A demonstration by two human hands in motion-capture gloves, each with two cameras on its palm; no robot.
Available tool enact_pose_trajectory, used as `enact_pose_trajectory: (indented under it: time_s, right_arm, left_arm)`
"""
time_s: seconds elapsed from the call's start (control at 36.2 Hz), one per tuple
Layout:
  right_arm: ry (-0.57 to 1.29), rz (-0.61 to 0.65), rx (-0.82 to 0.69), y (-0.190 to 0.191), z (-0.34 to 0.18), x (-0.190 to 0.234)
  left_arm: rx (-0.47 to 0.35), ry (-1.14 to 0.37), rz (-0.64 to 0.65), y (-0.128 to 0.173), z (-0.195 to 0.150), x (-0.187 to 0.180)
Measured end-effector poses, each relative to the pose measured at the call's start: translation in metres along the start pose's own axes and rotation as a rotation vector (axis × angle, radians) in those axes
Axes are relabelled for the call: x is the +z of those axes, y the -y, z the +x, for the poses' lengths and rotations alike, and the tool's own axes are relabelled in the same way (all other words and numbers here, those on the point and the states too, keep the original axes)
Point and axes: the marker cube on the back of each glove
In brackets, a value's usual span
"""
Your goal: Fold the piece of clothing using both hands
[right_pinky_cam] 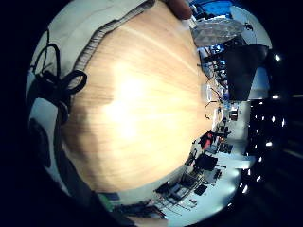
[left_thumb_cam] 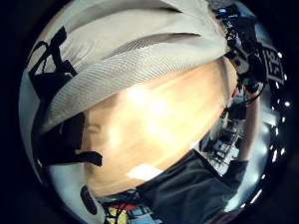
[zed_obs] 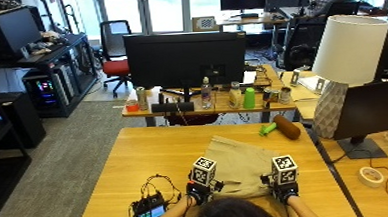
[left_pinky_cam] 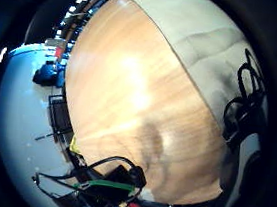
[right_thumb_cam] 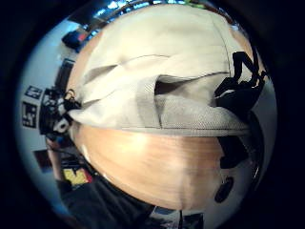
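A beige piece of clothing (zed_obs: 240, 161) lies on the wooden table (zed_obs: 156, 150) in front of me, partly folded into a rough square. My left hand (zed_obs: 198, 191) is at its near left corner and my right hand (zed_obs: 283, 189) at its near right corner. Both hold the near edge. The thumb side palm views show the ribbed hem (left_thumb_cam: 137, 67) (right_thumb_cam: 162, 109) raised off the tabletop, with a shadow beneath it. The little finger side views show the cloth's edge (left_pinky_cam: 210, 46) (right_pinky_cam: 80, 23) beside bare wood.
A black device with cables (zed_obs: 149, 211) sits on the table near my left forearm. A brown roll (zed_obs: 287, 127) and a green object (zed_obs: 267, 129) lie beyond the cloth. A white lamp (zed_obs: 345, 65) and a tape roll (zed_obs: 371, 176) stand to the right.
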Motion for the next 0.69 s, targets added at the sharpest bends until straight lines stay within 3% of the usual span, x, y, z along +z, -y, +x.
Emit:
enact_pose_trajectory:
  time_s: [0.11,0.19,0.3,0.55,0.69]
  right_arm:
    - [0.016,-0.065,-0.020,-0.004,-0.001,-0.008]
    - [0.010,-0.108,-0.055,-0.012,-0.004,-0.019]
    - [0.004,-0.122,-0.108,-0.032,-0.011,-0.044]
    - [0.041,-0.129,-0.160,-0.062,-0.013,-0.104]
    - [0.025,-0.170,-0.161,-0.062,-0.010,-0.143]
  left_arm:
    - [0.010,-0.013,-0.041,0.004,-0.005,0.000]
    - [0.066,-0.035,-0.086,0.005,-0.007,-0.003]
    - [0.115,-0.027,-0.105,-0.019,-0.007,-0.031]
    - [0.138,-0.052,-0.082,-0.069,-0.004,-0.091]
    - [0.132,-0.044,-0.064,-0.075,-0.008,-0.129]
